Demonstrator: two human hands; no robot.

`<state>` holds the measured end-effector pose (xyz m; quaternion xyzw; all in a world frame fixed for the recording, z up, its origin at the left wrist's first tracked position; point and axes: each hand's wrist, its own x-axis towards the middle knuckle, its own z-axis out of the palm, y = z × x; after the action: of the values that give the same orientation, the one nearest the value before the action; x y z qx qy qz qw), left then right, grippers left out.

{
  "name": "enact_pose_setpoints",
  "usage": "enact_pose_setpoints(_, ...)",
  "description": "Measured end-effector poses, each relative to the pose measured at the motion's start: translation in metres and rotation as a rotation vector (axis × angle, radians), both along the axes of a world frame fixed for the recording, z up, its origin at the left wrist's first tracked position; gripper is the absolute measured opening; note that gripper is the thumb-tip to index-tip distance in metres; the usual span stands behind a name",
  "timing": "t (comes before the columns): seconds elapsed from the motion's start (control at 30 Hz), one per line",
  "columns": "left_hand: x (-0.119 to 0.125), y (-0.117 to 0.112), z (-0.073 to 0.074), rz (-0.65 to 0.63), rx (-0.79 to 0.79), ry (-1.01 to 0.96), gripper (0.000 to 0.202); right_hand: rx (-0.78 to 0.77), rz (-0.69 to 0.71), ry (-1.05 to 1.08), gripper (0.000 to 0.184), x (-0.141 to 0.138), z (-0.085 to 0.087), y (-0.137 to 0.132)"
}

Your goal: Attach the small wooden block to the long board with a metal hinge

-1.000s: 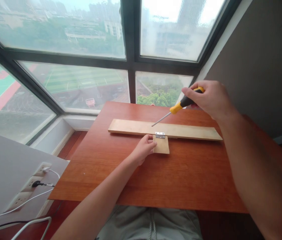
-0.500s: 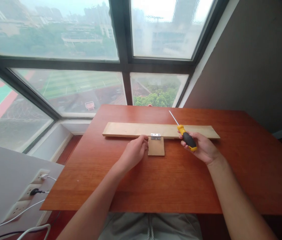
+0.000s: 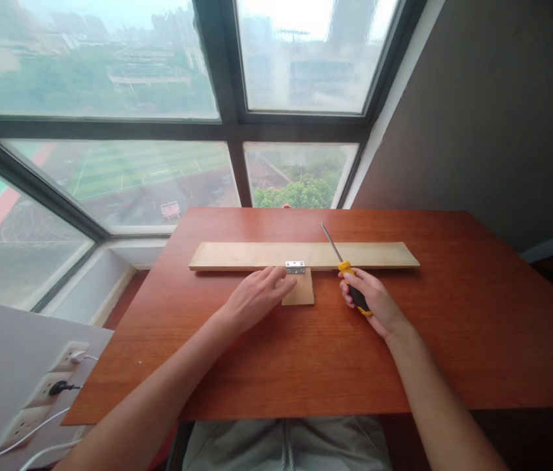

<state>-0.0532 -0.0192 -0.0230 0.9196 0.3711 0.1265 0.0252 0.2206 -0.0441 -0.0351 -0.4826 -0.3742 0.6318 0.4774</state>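
Observation:
A long pale wooden board [image 3: 237,254] lies across the table, and a small square wooden piece [image 3: 300,294] sits against its near edge. A silver metal hinge [image 3: 295,267] spans the joint between them. My left hand [image 3: 259,289] is at the hinge's left end, fingers stretched out and thumb over the small piece; whether the fingertips touch is unclear. It holds nothing visible. To the right, my right hand [image 3: 372,297] grips a yellow and black screwdriver [image 3: 346,268] by its handle. The shaft points up and away to the left, over the board, with its tip apart from the hinge.
The reddish-brown wooden table [image 3: 256,386] stands against large windows [image 3: 300,170]. At the lower left, a wall carries several sockets [image 3: 45,386] with plugs and cables [image 3: 35,438]. A dark sloping wall [image 3: 477,131] rises on the right.
My left hand has gone from pinching the small piece's left edge to stretched fingers over it. My right hand has turned the screwdriver and lowered it slightly. The view has shifted a little.

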Motion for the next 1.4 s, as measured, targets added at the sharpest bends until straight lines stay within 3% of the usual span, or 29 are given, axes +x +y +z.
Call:
enact_pose_setpoints(0.13,-0.008,0.006,0.000,-0.064,-0.039,-0.076,0.034,-0.011,-0.002,-0.001,0.030,0.001,0.001,0.001)
enact_pose_setpoints(0.33,-0.004,0.014,0.010,-0.005,-0.232,-0.414,0.028,-0.029,-0.023,0.007,0.030,0.001,0.002,0.000)
enact_pose_setpoints(0.5,0.012,0.038,0.013,0.229,-0.320,-0.639,0.014,-0.039,-0.021,0.011,0.030,0.002,0.001,0.000)
enact_pose_setpoints(0.6,0.018,0.056,0.009,0.289,-0.379,-0.753,0.024,-0.039,-0.017,0.014,0.030,0.002,0.000,0.001)
enact_pose_setpoints(0.7,0.019,0.070,0.005,0.374,-0.430,-0.742,0.037,-0.039,-0.016,0.015,0.031,0.002,-0.001,0.002)
enact_pose_setpoints(0.9,0.017,0.080,0.007,0.489,-0.466,-0.567,0.033,-0.045,-0.011,0.010,0.029,0.002,-0.002,0.003)
enact_pose_setpoints(1.2,0.021,0.082,0.012,0.487,-0.420,-0.470,0.034,-0.047,-0.014,0.007,0.029,0.001,0.000,0.002)
enact_pose_setpoints(1.4,0.021,0.077,0.010,0.450,-0.382,-0.582,0.036,-0.045,-0.016,0.004,0.029,0.001,-0.001,0.002)
